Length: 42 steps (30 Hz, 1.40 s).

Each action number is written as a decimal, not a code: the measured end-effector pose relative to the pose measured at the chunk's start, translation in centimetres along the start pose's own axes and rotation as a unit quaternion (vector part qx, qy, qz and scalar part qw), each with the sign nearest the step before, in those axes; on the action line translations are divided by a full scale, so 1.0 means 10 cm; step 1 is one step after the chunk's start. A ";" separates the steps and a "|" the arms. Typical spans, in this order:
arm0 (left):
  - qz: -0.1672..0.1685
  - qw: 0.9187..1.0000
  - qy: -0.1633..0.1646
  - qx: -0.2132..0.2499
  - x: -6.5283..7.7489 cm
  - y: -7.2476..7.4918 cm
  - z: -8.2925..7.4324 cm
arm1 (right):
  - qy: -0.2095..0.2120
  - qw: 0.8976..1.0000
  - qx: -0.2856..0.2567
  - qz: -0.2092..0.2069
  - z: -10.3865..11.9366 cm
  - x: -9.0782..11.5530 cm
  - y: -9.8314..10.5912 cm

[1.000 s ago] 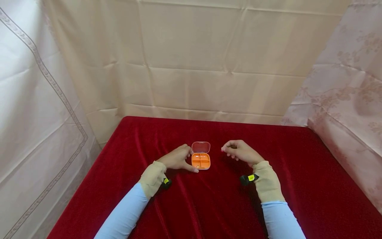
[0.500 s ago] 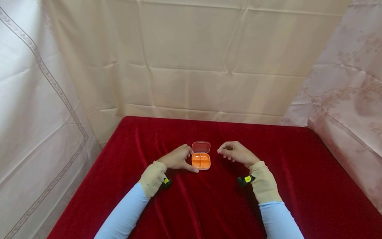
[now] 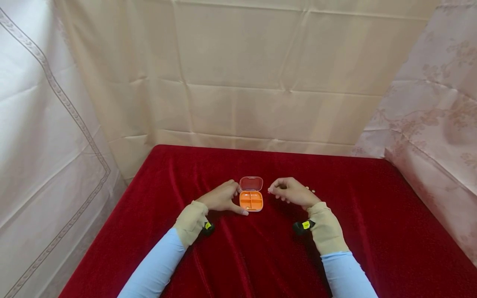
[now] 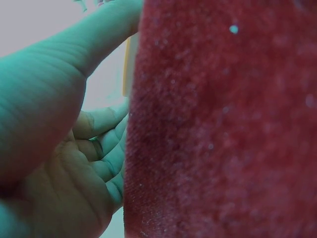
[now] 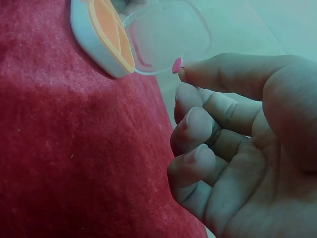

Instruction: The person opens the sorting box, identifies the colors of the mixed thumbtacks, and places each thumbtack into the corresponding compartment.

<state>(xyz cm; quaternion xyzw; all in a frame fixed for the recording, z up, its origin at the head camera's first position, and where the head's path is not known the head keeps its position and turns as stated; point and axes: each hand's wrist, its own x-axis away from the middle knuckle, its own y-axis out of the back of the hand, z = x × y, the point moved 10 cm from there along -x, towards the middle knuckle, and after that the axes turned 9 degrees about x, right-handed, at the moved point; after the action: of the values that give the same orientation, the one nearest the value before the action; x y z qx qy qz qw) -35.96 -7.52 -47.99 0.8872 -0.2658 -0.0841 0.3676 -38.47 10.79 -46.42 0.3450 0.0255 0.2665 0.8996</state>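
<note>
Orange plastic marked our main reference: the box [image 3: 251, 201], which we located just right of centre and below mid-height in the head view. It sat flat on the red cloth [image 3: 279, 256], its clear lid [image 3: 251, 183] raised along the far edge. We counted four compartments; a small object [image 3: 247, 207], too small for us to identify, lay in the lower-left one.

We noted the left hand [image 3: 220, 198] at the left side of the box. Its grip was wide: the thumb lay along the near corner and the fingers by the far-left corner, with the box side between them. We could not gauge how firmly it pressed.

We noted the right hand [image 3: 292, 193] to the right of the box, near it but apart. Its grip was narrow: thumb and forefinger pinched a pink pin [image 5: 177, 65] at the tips, the other fingers curled beneath.

We judged the governing relation to be the gap between pin and box. From the pinch, the compartments lay to the left and slightly lower in the head view, and toward the upper left in the right wrist view. There we saw the shaft running roughly sideways into the fingertips, the round head facing left. The left hand was nearer the box; the right hand carried the pin.
</note>
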 end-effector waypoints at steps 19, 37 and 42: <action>-0.001 1.000 0.000 0.002 0.00 0.00 0.01 | 0.008 1.000 -0.003 0.014 0.07 -0.04 -0.16; 0.003 1.000 0.004 0.003 0.00 -0.01 0.02 | 0.017 1.000 0.004 0.006 0.16 -0.07 -0.27; 0.003 1.000 0.003 0.002 0.01 -0.01 0.02 | 0.025 1.000 0.013 0.001 0.17 -0.10 -0.31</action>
<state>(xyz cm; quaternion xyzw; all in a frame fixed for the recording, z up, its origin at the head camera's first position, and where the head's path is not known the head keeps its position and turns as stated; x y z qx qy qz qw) -35.95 -7.63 -48.17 0.8871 -0.2680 -0.0800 0.3673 -37.49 7.31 -47.24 0.3503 0.0508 0.2754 0.8938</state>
